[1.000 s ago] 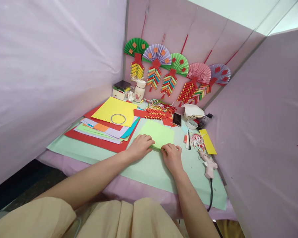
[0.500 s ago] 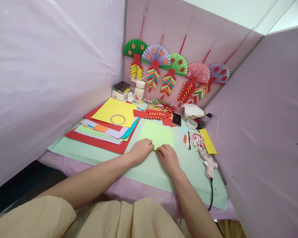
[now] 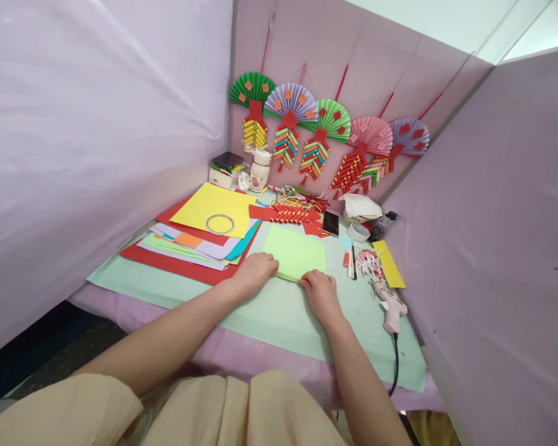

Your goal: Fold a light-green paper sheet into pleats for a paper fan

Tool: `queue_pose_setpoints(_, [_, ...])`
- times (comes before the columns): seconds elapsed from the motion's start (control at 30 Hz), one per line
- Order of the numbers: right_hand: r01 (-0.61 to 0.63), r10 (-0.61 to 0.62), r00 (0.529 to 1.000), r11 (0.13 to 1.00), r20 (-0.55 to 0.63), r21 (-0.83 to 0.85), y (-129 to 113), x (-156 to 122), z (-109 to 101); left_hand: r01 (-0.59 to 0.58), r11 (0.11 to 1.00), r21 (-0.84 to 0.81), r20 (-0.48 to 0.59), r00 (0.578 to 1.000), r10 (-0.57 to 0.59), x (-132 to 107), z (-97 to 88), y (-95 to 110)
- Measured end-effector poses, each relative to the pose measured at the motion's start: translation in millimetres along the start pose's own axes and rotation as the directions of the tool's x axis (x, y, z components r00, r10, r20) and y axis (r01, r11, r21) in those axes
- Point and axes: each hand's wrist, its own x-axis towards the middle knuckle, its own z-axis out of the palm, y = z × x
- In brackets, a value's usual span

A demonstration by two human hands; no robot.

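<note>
A light green sheet of paper (image 3: 297, 251) lies on the pale green table cover, with a narrow fold along its near edge. My left hand (image 3: 256, 271) pinches the near left corner of that fold, fingers curled. At the fold's right part, my right hand (image 3: 320, 291) also grips the edge between thumb and fingers. Between the two hands the folded strip shows. Just beyond the sheet lies a red paper firecracker string (image 3: 291, 214) with yellow bands.
Stacked coloured paper (image 3: 209, 207) with a silver ring (image 3: 220, 224) on top lies left. To the right are a phone (image 3: 330, 223), a tape roll (image 3: 358, 232), tangled cords (image 3: 369, 263) and a corded glue gun (image 3: 392, 310). Paper fan decorations (image 3: 325, 121) hang behind.
My hands have moved apart along the near edge of the green paper, the left one leftward and the right one slightly rightward. More of the folded strip shows between them.
</note>
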Motion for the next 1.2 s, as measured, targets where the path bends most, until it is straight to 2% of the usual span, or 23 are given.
queue_pose_setpoints(0.3, [-0.146,0.142,0.989,0.986,0.048,0.086,13.8,0.6,-7.1,0.057,0.982,-0.178,0.014,0.998,-0.056,1.6,-5.4,-14.8])
queue_pose_setpoints(0.47, [-0.176,0.171,0.984,0.978,0.055,0.109,17.6,1.0,-7.9,0.144,0.955,-0.26,0.053,0.989,-0.135,3.7,-5.2,-16.9])
queue_pose_setpoints(0.7, [-0.193,0.188,0.981,0.973,0.055,0.129,16.7,0.3,-9.6,0.162,0.952,-0.259,0.064,0.986,-0.151,2.8,-7.3,-17.3])
queue_pose_setpoints(0.97, [-0.312,0.299,0.95,0.931,0.096,0.19,15.5,0.8,-14.2,0.235,0.925,-0.3,0.106,0.971,-0.212,3.0,-9.9,-16.8])
queue_pose_setpoints(1.2, [-0.332,0.319,0.941,0.934,0.11,0.136,16.4,1.6,-12.7,0.263,0.925,-0.276,0.131,0.963,-0.235,3.7,-10.5,-16.6])
